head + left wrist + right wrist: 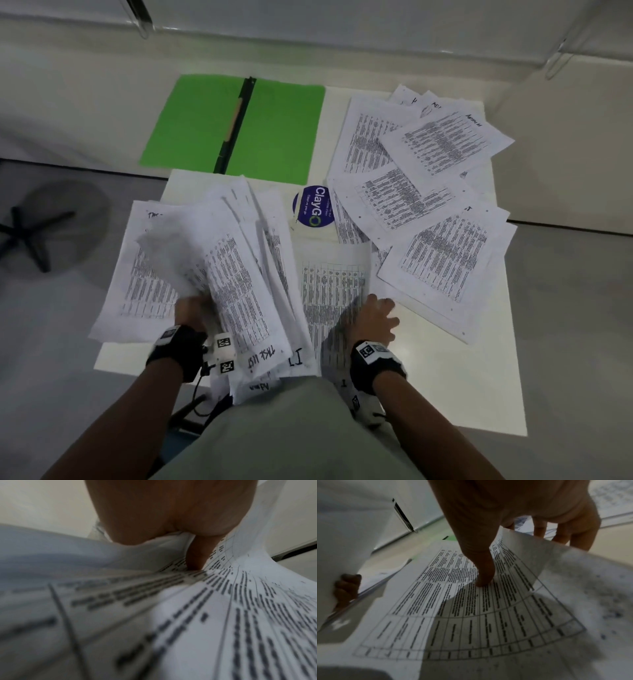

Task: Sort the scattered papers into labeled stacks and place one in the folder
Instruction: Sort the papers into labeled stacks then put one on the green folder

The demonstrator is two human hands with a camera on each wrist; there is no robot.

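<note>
While loose papers point(442, 260) lie fanned over the white surface point(479, 387), the left hand point(191, 313) grips a raised bundle point(233, 267) — the right hand point(375, 317) pinches one sheet point(334, 291) — the open green folder point(274, 137) lies beyond.

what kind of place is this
Probably an office or workroom: printed papers spread over a white table, an open green folder at its far edge, and a swivel chair base on the grey floor.

Papers point(421, 192) crowd table's right; near-right corner point(479, 394) seemingly bare.
</note>
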